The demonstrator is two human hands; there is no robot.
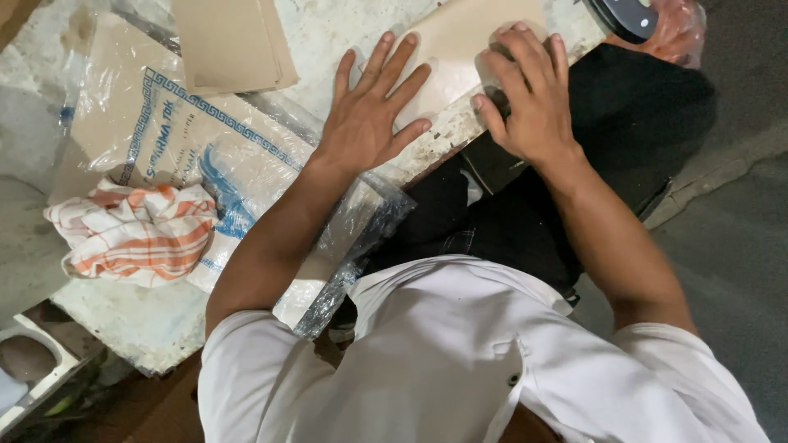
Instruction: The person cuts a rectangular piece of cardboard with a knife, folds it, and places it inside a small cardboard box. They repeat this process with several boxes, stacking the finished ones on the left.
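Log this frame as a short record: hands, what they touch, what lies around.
view: head camera, looking down
left hand: flat, fingers spread, pressing on the beige sheet
right hand: on the same sheet at the bench edge, fingers curled over a dark object, mostly hidden
bench: worn white top, chipped edge
left of hands: printed bag in clear plastic, striped cloth on it
top: stack of beige sheets
top right: dark round disc, partly cut off

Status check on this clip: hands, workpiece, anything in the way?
Left hand flat, open on beige sheet. Right hand curled at sheet's edge, contents hidden. Striped cloth lies apart, left.
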